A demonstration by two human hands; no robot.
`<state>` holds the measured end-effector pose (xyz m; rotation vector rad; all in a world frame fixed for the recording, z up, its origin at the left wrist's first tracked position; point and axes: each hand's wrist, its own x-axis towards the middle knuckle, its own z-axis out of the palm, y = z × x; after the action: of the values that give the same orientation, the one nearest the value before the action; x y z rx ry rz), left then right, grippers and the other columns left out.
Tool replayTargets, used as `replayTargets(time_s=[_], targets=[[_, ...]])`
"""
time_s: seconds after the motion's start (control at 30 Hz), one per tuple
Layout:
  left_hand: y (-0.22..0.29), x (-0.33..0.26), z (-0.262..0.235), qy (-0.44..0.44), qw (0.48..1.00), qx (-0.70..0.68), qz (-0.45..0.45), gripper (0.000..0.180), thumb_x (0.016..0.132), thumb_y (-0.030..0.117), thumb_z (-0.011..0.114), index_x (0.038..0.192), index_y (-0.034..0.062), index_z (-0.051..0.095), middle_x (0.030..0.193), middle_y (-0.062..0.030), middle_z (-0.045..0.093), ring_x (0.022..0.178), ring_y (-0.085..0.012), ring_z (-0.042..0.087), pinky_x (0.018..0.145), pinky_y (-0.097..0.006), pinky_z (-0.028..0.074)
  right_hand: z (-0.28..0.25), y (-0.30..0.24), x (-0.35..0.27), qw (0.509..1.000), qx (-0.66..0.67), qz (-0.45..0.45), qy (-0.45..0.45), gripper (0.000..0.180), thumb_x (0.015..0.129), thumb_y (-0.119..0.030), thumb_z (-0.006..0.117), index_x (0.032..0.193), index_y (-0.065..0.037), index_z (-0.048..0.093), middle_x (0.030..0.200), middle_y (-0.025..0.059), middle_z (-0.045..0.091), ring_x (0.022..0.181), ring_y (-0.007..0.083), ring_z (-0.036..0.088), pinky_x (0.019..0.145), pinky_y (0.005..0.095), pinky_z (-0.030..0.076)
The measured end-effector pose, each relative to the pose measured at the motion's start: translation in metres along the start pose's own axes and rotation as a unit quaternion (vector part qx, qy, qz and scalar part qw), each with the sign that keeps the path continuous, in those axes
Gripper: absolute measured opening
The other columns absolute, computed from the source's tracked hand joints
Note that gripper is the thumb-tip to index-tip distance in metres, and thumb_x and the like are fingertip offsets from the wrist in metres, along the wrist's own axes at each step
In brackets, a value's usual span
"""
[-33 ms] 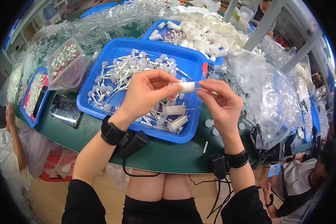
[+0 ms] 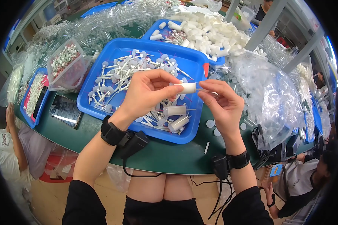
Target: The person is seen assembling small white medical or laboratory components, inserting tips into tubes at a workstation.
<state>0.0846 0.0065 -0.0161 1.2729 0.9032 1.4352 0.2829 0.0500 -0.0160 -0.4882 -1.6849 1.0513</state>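
Over the near right part of a blue tray (image 2: 193, 56), my left hand (image 2: 148, 93) grips a short white cylinder (image 2: 189, 88) between thumb and fingers. My right hand (image 2: 224, 103) is at the cylinder's right end, thumb and fingertips pinched close round a thin clear tube (image 2: 198, 85) that sticks out there. How far the tube goes inside is hidden. Below the hands, two more cylinders (image 2: 175, 110) lie in the tray. Many thin white sticks with translucent round caps (image 2: 109, 90) are heaped around them.
Behind the tray rises a pile of white cylinders (image 2: 210, 32). A clear tub of small parts (image 2: 65, 62) and a phone (image 2: 65, 110) sit left. Plastic bags (image 2: 266, 97) fill the right. Loose round caps (image 2: 216, 132) and a white stick (image 2: 206, 147) lie on the green table (image 2: 169, 159).
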Motion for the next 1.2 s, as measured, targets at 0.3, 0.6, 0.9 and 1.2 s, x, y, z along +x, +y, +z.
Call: replayTargets(time_s=[0.3,0.6,0.9,1.2], targets=[[0.004,0.0,-0.005,-0.031,0.999,0.02,-0.01,0.018,0.078,0.003,0.067,0.094,-0.0041,0.063,0.085,-0.008,0.065,0.074,-0.0107,0.062,0.064,-0.021,0.05,0.0,0.005,0.0,0.997,-0.043,-0.036,-0.061,0.024,0.074,0.005,0.066,0.096,-0.002,0.066,0.099,0.0091,0.062,0.089,0.0153,0.06,0.074,0.0246,0.051],[0.001,-0.002,0.004,0.0,1.0,0.002,-0.004,0.024,0.077,-0.005,0.063,0.102,-0.0044,0.061,0.098,-0.0133,0.063,0.087,-0.0188,0.063,0.079,-0.028,0.052,-0.005,0.002,0.001,0.998,0.043,0.049,-0.009,0.028,0.076,0.002,0.067,0.102,0.004,0.058,0.1,0.0121,0.062,0.093,0.0173,0.061,0.082,0.028,0.051],[-0.004,-0.006,0.013,0.011,0.999,0.027,0.031,0.021,0.075,-0.008,0.063,0.096,-0.0047,0.064,0.093,-0.012,0.065,0.085,-0.017,0.064,0.077,-0.026,0.053,-0.003,-0.001,0.0,0.995,0.056,0.07,-0.053,0.024,0.079,-0.001,0.066,0.101,0.003,0.06,0.098,0.0101,0.063,0.09,0.015,0.062,0.077,0.0261,0.051],[-0.011,-0.009,0.021,0.054,0.991,0.084,0.085,0.018,0.073,-0.009,0.064,0.091,-0.0049,0.065,0.088,-0.0117,0.066,0.077,-0.0178,0.066,0.071,-0.027,0.054,-0.002,0.0,-0.002,0.988,-0.146,-0.016,-0.042,0.019,0.077,-0.003,0.067,0.096,0.0,0.066,0.093,0.0084,0.067,0.082,0.0132,0.064,0.073,0.0244,0.05]])
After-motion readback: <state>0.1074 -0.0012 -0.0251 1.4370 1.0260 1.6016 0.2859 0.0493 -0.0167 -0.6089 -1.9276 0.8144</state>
